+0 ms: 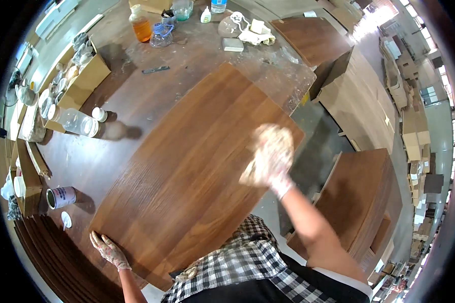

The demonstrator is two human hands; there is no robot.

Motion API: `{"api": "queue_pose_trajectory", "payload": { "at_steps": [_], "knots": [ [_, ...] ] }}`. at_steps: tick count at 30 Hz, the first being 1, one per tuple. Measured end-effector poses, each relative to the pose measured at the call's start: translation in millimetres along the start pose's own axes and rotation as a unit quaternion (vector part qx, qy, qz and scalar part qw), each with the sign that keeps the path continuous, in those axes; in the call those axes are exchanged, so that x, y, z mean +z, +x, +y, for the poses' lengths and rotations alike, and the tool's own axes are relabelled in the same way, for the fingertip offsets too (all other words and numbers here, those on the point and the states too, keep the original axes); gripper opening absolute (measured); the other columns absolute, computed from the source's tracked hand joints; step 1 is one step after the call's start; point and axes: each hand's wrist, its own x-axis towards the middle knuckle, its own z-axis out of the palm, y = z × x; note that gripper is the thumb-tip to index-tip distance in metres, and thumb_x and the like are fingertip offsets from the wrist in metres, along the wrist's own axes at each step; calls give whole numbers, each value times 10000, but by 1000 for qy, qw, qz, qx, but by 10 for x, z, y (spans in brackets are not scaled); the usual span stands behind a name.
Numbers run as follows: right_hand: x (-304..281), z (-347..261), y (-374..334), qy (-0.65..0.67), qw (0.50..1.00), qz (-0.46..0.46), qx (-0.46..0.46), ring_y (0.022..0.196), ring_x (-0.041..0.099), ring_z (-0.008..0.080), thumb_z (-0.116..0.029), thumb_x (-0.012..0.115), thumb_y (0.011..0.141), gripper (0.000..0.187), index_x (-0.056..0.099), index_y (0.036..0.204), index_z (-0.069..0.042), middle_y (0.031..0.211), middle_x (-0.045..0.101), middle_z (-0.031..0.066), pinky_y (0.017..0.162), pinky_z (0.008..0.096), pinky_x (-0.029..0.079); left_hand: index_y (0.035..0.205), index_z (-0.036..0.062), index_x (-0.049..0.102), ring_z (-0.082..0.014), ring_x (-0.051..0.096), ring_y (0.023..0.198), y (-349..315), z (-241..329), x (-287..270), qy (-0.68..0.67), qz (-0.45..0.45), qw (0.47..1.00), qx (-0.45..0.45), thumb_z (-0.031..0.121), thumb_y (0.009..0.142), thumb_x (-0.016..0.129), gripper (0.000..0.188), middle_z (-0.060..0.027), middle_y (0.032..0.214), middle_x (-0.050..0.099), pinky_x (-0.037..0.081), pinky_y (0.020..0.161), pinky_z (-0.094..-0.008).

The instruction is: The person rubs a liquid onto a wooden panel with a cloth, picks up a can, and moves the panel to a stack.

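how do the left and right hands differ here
The left hand lies at the brown panel's near left corner, while the right hand is farther out, toward its right side. The left hand has no cloth; the right hand is on a pale cloth. The left hand looks sharp, the right hand blurred. Both wear pale, reddish-marked gloves.

There are two hands, one held cloth, one panel beneath, one open tin and one orange-filled bottle.
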Motion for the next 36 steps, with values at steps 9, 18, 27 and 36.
{"api": "queue_pose_trajectory", "payload": {
  "at_steps": [9,18,27,36],
  "knots": [
    [579,-525,-425,92,994,57,-13,1357,373,359,-380,544,855,591,502,1357,-70,1403,471,170,1158,504,216,1420,-9,405,-343,370,1354,107,-147,-12,29,-1,1000,1,258,1030,420,473,-198,1491,347,326,1113,-423],
    [520,1894,-256,61,938,48,337,1003,641,321,-485,681,809,592,597,1164,-18,1077,673,180,886,382,513,1416,15,412,-350,395,1333,211,8,121,23,12,1000,10,258,1028,418,458,-192,1478,356,373,1087,-420],
    [594,1580,11,-2,986,159,51,1090,555,287,-247,563,884,223,657,1062,-150,1085,625,79,993,400,422,1413,37,427,-335,409,1333,208,-125,103,17,18,1000,-5,249,1025,429,442,-170,1490,367,366,1090,-406],
    [-12,1464,-128,278,912,211,216,857,661,234,-294,625,921,272,596,1066,-66,923,685,103,799,346,530,1412,51,424,-329,406,1339,97,-126,-50,56,13,998,-18,248,1015,440,443,-152,1486,386,360,1092,-407]
  ]
}}
